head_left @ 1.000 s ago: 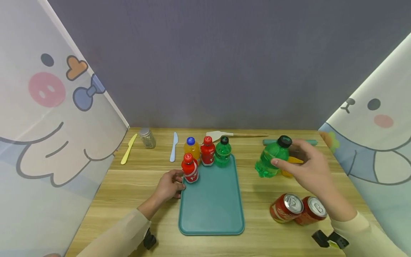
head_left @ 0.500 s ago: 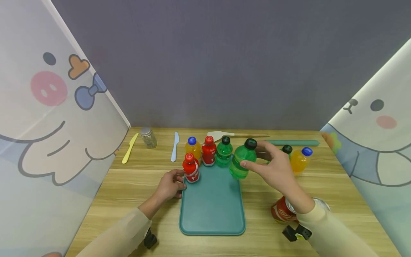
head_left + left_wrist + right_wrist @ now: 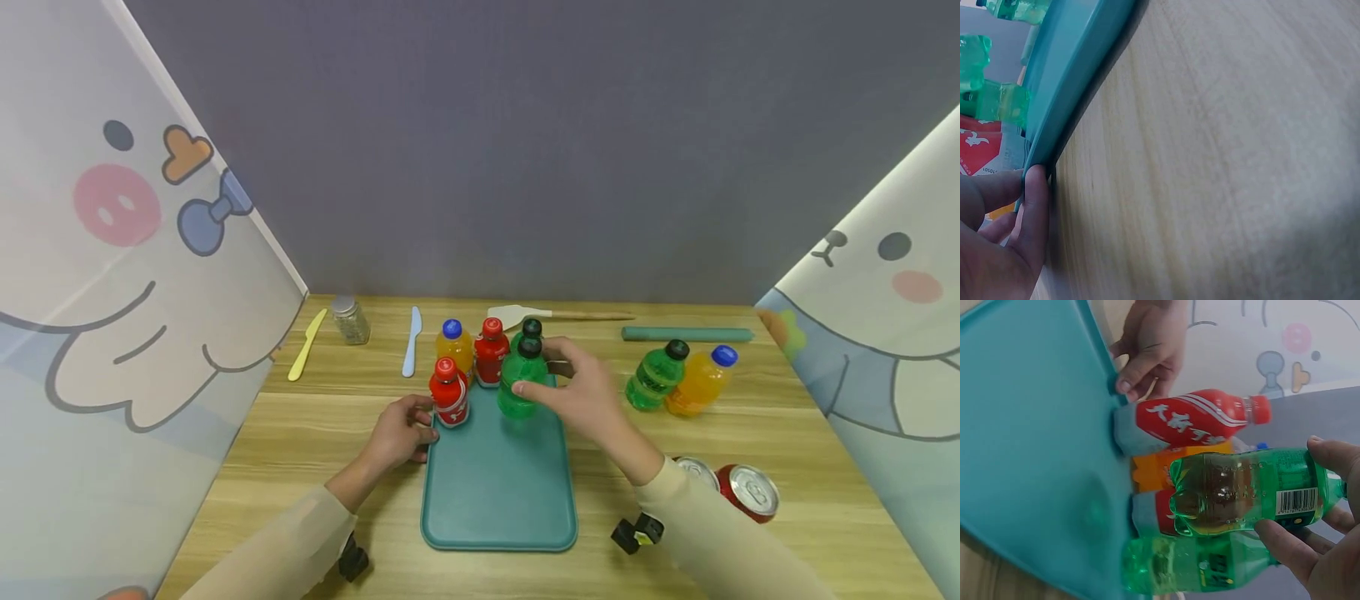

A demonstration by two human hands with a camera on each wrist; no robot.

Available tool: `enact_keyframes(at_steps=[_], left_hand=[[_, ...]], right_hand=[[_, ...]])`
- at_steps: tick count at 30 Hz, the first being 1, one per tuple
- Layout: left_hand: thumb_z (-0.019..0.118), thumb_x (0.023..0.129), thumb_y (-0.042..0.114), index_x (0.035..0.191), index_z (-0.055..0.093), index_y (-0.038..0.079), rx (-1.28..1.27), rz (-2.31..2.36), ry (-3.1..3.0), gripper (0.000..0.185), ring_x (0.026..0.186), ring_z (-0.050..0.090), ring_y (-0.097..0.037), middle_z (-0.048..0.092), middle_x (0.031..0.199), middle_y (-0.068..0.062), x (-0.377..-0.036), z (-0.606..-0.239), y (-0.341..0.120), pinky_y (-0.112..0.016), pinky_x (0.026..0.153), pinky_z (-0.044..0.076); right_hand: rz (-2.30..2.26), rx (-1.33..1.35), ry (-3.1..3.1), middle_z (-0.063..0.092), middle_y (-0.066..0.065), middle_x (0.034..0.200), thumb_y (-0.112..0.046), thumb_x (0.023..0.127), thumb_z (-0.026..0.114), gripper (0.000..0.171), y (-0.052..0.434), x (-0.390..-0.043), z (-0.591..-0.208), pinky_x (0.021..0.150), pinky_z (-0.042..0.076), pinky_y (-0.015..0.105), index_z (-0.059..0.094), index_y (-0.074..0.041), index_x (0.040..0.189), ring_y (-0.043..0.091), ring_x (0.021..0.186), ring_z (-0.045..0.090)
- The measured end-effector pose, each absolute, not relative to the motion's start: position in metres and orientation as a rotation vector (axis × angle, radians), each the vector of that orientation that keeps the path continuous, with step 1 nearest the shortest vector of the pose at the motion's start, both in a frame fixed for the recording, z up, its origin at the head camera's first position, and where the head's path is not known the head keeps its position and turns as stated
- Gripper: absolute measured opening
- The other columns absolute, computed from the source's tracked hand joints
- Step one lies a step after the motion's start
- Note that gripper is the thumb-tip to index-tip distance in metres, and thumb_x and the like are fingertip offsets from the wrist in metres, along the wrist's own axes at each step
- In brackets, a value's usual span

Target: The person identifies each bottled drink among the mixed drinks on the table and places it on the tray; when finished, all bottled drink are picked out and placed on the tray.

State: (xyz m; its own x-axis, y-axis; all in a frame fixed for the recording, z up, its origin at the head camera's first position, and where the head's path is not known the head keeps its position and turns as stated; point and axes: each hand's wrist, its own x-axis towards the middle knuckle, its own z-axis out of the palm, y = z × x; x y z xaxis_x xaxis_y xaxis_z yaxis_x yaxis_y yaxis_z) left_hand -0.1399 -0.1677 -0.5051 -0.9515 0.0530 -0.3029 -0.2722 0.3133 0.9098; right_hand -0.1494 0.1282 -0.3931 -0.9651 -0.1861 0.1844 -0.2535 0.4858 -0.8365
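At the far left of the wooden table (image 3: 300, 433) lies a yellow plastic knife (image 3: 305, 344), then a small glass shaker jar (image 3: 350, 320) and a pale blue plastic knife (image 3: 409, 341), all near the back edge. The left hand (image 3: 397, 433) pinches the near-left rim of the teal tray (image 3: 498, 483), thumb and fingers closed on the edge, just beside a red soda bottle (image 3: 449, 392) standing at the tray's left side. Behind it stand an orange bottle with a blue cap (image 3: 453, 347), a second red bottle (image 3: 491, 352) and a green bottle (image 3: 532, 328) in a row along the tray's far end. The right hand (image 3: 588, 392) grips another green bottle with a black cap (image 3: 521, 379), fingers curled round its upper body, held upright over the tray just in front of that back row, its base slightly off the tray floor in the right wrist view. A white spatula with a wooden handle (image 3: 547, 315) lies behind the tray. Farther right, a green bottle (image 3: 657, 374) and an orange bottle (image 3: 701, 382) lean together on the table, a green rod-like tool (image 3: 687, 334) behind them, and two red cans (image 3: 750, 492) lie near the front right. Cartoon-printed curtains flank the table before a grey wall.
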Motion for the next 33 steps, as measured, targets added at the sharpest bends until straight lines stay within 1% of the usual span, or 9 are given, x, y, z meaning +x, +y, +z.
enact_keyframes(at_steps=[3,7,10,16,23,29,33], left_hand=[[0.07,0.085,-0.013,0.134,0.059,-0.002,-0.197,1.681,2.306,0.052,0.074,0.062,-0.021,0.059,0.104,-0.017,-0.14,-0.505,-0.168,-0.037,0.053,0.063],[0.07,0.085,-0.013,0.133,0.059,-0.002,-0.207,1.688,2.305,0.051,0.074,0.062,-0.02,0.059,0.103,-0.016,-0.139,-0.504,-0.168,-0.038,0.052,0.063],[0.07,0.084,-0.013,0.133,0.059,-0.001,-0.207,1.686,2.308,0.052,0.074,0.062,-0.02,0.059,0.103,-0.016,-0.139,-0.503,-0.167,-0.038,0.052,0.063],[0.071,0.085,-0.012,0.133,0.059,-0.001,-0.206,1.678,2.306,0.051,0.074,0.061,-0.021,0.059,0.103,-0.016,-0.138,-0.502,-0.167,-0.038,0.052,0.063],[0.071,0.084,-0.013,0.133,0.06,-0.002,-0.21,1.675,2.313,0.051,0.073,0.061,-0.02,0.059,0.103,-0.016,-0.139,-0.502,-0.166,-0.038,0.051,0.063],[0.07,0.085,-0.013,0.132,0.059,-0.002,-0.206,1.677,2.311,0.049,0.073,0.062,-0.02,0.059,0.103,-0.016,-0.139,-0.502,-0.166,-0.039,0.052,0.063],[0.07,0.085,-0.013,0.132,0.059,-0.002,-0.203,1.684,2.31,0.049,0.073,0.062,-0.02,0.059,0.103,-0.016,-0.14,-0.503,-0.166,-0.039,0.051,0.063]], right_hand=[[1.529,0.389,-2.659,0.071,0.009,0.125,-0.031,0.077,0.091,0.061,0.118,-0.151,-0.397,0.097,0.06,0.048,0.065,-0.013,0.129,0.031,0.111,0.07],[1.534,0.371,-2.683,0.071,0.007,0.124,-0.031,0.077,0.091,0.058,0.108,-0.153,-0.404,0.098,0.06,0.046,0.066,-0.014,0.127,0.029,0.11,0.069],[1.513,0.349,-2.691,0.071,0.007,0.124,-0.031,0.077,0.092,0.058,0.103,-0.154,-0.412,0.097,0.06,0.045,0.067,-0.014,0.127,0.027,0.109,0.07],[1.488,0.342,-2.665,0.072,0.009,0.123,-0.03,0.076,0.092,0.06,0.096,-0.156,-0.426,0.094,0.061,0.048,0.066,-0.011,0.127,0.028,0.105,0.071],[1.523,0.345,-2.652,0.071,0.009,0.124,-0.029,0.078,0.091,0.06,0.09,-0.159,-0.435,0.095,0.06,0.05,0.065,-0.01,0.128,0.029,0.106,0.07],[1.572,0.349,-2.639,0.072,0.006,0.121,-0.026,0.077,0.092,0.055,0.086,-0.16,-0.441,0.096,0.06,0.049,0.067,-0.012,0.124,0.025,0.11,0.068],[1.603,0.346,-2.629,0.072,0.006,0.12,-0.023,0.077,0.092,0.055,0.082,-0.159,-0.445,0.097,0.06,0.05,0.067,-0.011,0.124,0.025,0.112,0.067]])
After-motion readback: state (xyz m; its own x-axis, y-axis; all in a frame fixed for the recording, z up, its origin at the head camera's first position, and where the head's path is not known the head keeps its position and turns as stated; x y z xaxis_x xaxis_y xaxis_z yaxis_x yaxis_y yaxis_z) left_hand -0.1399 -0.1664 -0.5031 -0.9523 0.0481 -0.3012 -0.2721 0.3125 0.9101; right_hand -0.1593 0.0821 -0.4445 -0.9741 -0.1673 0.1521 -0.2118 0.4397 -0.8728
